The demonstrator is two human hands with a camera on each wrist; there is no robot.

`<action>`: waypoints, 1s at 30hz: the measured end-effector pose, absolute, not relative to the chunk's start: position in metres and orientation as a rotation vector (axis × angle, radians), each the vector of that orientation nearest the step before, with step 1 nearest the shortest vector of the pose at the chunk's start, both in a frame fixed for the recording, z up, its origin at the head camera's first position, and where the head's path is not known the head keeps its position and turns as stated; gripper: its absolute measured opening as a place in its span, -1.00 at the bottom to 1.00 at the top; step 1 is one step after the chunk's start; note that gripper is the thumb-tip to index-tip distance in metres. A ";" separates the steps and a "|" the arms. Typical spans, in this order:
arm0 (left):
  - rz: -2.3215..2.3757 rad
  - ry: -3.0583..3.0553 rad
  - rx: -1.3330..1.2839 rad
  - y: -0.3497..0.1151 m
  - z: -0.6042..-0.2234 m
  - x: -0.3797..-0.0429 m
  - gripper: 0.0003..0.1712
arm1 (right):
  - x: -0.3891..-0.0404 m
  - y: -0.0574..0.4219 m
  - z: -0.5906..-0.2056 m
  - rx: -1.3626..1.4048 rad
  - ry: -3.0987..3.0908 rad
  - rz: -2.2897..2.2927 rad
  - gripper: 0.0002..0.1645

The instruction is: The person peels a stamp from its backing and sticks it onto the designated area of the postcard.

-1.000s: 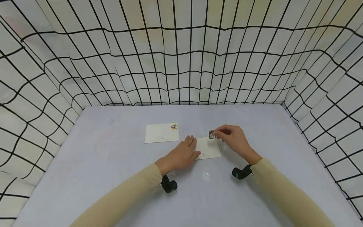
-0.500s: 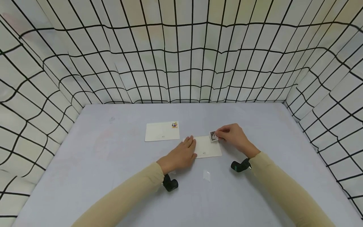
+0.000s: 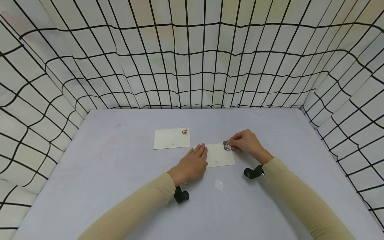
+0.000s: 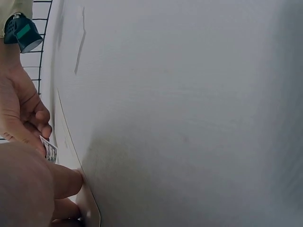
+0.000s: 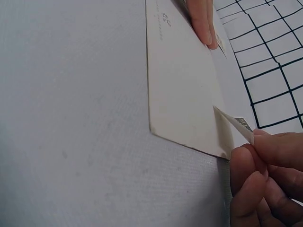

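A cream envelope or card (image 3: 220,158) lies flat on the white table. My left hand (image 3: 192,165) rests on its left part with fingers extended, hiding that end. Between thumb and fingertips, my right hand (image 3: 247,145) pinches a small dark-pictured stamp (image 3: 226,145) over the upper right corner. The right wrist view shows the stamp (image 5: 238,126) tilted, its near corner low over the envelope (image 5: 182,80); whether it touches, I cannot tell. From the left wrist, the stamp (image 4: 49,150) appears beyond my left hand (image 4: 28,189).
A second cream envelope (image 3: 169,140) with a colourful stamp (image 3: 185,131) at its upper right lies further back to the left. A small clear plastic piece (image 3: 219,185) lies in front. Black-gridded white walls (image 3: 198,83) border the table's back and sides.
My right hand has come slightly down with the stamp, which has turned and now sits a bit further right over the envelope's corner. My left hand stays on the envelope.
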State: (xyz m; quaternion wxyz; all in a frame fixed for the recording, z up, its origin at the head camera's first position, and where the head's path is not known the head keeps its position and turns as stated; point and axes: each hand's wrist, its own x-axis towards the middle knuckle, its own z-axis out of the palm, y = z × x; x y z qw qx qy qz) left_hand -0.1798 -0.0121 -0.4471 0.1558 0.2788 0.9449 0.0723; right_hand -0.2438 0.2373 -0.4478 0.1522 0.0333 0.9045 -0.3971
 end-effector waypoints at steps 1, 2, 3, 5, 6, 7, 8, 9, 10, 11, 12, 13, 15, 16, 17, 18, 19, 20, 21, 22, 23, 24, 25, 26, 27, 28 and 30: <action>0.197 2.710 0.803 -0.012 -0.447 -0.179 -0.31 | -0.244 0.237 -0.449 0.107 2.594 -1.133 -0.64; 0.188 2.715 0.808 -0.012 -0.447 -0.179 -0.32 | -0.244 0.237 -0.449 0.109 2.591 -1.125 -0.63; 0.181 2.717 0.811 -0.012 -0.447 -0.179 -0.32 | -0.245 0.237 -0.450 0.111 2.588 -1.120 -0.62; 0.170 2.720 0.815 -0.012 -0.447 -0.179 -0.32 | -0.245 0.237 -0.451 0.122 2.579 -1.116 -0.61; 0.167 2.720 0.816 -0.011 -0.448 -0.179 -0.32 | -0.245 0.237 -0.452 0.125 2.576 -1.115 -0.61; 0.165 2.718 0.817 -0.011 -0.448 -0.179 -0.31 | -0.245 0.238 -0.453 0.125 2.576 -1.111 -0.62; 0.162 2.719 0.819 -0.011 -0.448 -0.179 -0.31 | -0.244 0.238 -0.453 0.123 2.579 -1.105 -0.63; 0.160 2.716 0.819 -0.011 -0.448 -0.179 -0.31 | -0.244 0.237 -0.453 0.126 2.586 -1.100 -0.64; 0.159 2.719 0.823 -0.011 -0.449 -0.179 -0.31 | -0.244 0.237 -0.454 0.128 2.595 -1.094 -0.66; 0.160 2.720 0.824 -0.011 -0.449 -0.179 -0.31 | -0.244 0.237 -0.454 0.122 2.606 -1.086 -0.67; 0.163 2.723 0.830 -0.011 -0.449 -0.179 -0.31 | -0.244 0.236 -0.453 0.112 2.619 -1.075 -0.67; 0.168 2.725 0.835 -0.011 -0.449 -0.179 -0.32 | -0.244 0.236 -0.453 0.100 2.632 -1.065 -0.67; 0.177 2.731 0.845 -0.012 -0.448 -0.179 -0.32 | -0.243 0.234 -0.452 0.092 2.653 -1.055 -0.67; 0.181 2.735 0.850 -0.012 -0.447 -0.178 -0.32 | -0.243 0.233 -0.452 0.090 2.658 -1.055 -0.67; 0.187 2.736 0.851 -0.012 -0.446 -0.178 -0.32 | -0.243 0.233 -0.451 0.084 2.665 -1.050 -0.67; 0.196 2.735 0.852 -0.013 -0.446 -0.178 -0.32 | -0.243 0.232 -0.451 0.079 2.670 -1.045 -0.67; 0.203 2.734 0.850 -0.013 -0.445 -0.178 -0.32 | -0.243 0.232 -0.450 0.079 2.674 -1.041 -0.68; 0.208 2.733 0.849 -0.013 -0.445 -0.178 -0.33 | -0.243 0.232 -0.450 0.081 2.677 -1.039 -0.68; 0.213 2.733 0.848 -0.012 -0.444 -0.178 -0.33 | -0.242 0.232 -0.450 0.076 2.682 -1.033 -0.69; 0.217 2.732 0.846 -0.012 -0.444 -0.178 -0.33 | -0.243 0.232 -0.450 0.077 2.686 -1.028 -0.69; 0.221 2.732 0.844 -0.012 -0.444 -0.179 -0.33 | -0.243 0.232 -0.451 0.068 2.693 -1.017 -0.69; 0.222 2.731 0.843 -0.012 -0.445 -0.179 -0.33 | -0.243 0.232 -0.451 0.062 2.696 -1.014 -0.69; 0.221 2.732 0.843 -0.012 -0.445 -0.179 -0.33 | -0.243 0.232 -0.451 0.064 2.697 -1.011 -0.70; 0.218 2.732 0.844 -0.012 -0.445 -0.179 -0.33 | -0.243 0.231 -0.451 0.064 2.699 -1.009 -0.70; 0.214 2.734 0.844 -0.012 -0.445 -0.179 -0.33 | -0.243 0.231 -0.452 0.064 2.699 -1.007 -0.71; 0.211 2.733 0.844 -0.012 -0.445 -0.179 -0.33 | -0.243 0.231 -0.452 0.059 2.700 -1.002 -0.71; 0.204 2.731 0.844 -0.012 -0.445 -0.179 -0.33 | -0.244 0.231 -0.453 0.046 2.704 -0.989 -0.72</action>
